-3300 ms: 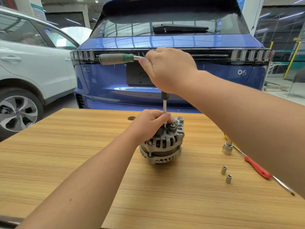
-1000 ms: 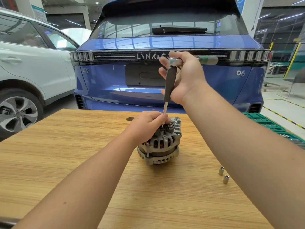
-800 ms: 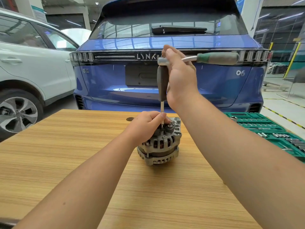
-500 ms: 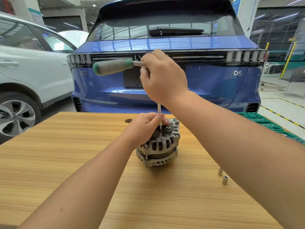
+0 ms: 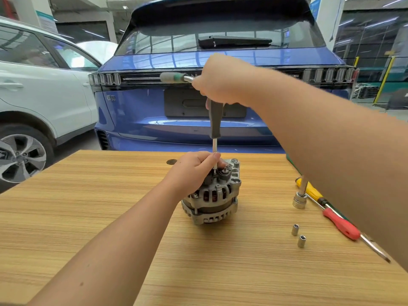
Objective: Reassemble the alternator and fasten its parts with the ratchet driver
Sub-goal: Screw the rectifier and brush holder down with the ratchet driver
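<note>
In the head view, the right hand (image 5: 217, 80) grips the ratchet (image 5: 215, 120) at its head, and the green handle has swung from the right side back to the left, so the fastener is likely still being turned down. The left hand (image 5: 194, 171) pinches the shaft's tip on the alternator (image 5: 213, 195), mid-desk (image 5: 88, 217). Sockets (image 5: 298, 235) and screwdrivers (image 5: 340, 224) lie right; two cars (image 5: 198, 120) stand behind.

The ratchet (image 5: 215, 120) handle, which pointed right a second ago, has swung round to the left again, turned by the right hand (image 5: 217, 81). The handle looks blurred. The screwdrivers (image 5: 337, 219) are back in sight on the worktop (image 5: 88, 206).
</note>
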The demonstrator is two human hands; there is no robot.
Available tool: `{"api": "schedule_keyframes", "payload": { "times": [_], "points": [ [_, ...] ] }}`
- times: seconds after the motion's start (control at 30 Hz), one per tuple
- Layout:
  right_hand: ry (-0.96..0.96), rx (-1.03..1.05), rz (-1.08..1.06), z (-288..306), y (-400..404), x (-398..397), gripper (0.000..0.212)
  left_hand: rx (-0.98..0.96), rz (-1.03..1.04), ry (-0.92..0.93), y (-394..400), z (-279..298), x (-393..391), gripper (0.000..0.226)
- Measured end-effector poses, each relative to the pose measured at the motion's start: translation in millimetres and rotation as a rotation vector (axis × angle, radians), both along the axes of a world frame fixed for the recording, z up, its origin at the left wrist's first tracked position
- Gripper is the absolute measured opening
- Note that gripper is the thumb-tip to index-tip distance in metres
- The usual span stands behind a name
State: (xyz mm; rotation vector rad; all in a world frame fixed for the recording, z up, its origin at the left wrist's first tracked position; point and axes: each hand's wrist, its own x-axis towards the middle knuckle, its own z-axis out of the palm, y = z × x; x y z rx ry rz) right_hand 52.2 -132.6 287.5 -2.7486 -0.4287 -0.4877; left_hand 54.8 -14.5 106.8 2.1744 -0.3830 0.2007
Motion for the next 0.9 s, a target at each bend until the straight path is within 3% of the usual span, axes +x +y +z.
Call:
{"api": "schedule_keyframes", "payload": {
  "times": [0.1, 0.2, 0.37, 0.5, 0.63, 0.9],
  "points": [
    [0.408, 0.396, 0.11, 2.7, -7.0, -4.0, 0.031, 0.001, 0.003, 0.005, 1.3, -1.1, 1.7, 0.037],
    [0.637, 0.871, 0.266, -7.0, -11.0, 1.5, 0.023, -0.021, -0.002, 0.012, 2.5, -2.9, 4.4, 0.036],
    [0.714, 1.363, 0.382, -28.6, -10.5, 12.9, 0.017, -0.022, 0.007, 0.023, 2.6, -1.7, 4.3, 0.037],
    [0.634, 1.725, 0.452, -40.3, -14.2, 14.7, 0.023, -0.008, -0.005, 0.008, 2.5, -1.5, 5.3, 0.041],
    [0.509, 1.789, 0.504, -50.3, -16.3, 8.9, 0.022, -0.01, -0.014, 0.005, 2.7, -2.2, 5.8, 0.043],
    [0.617, 1.682, 0.432, -35.8, -17.3, -1.0, 0.027, -0.012, -0.017, 0.012, 2.3, 0.4, 2.8, 0.038]
  ]
}}
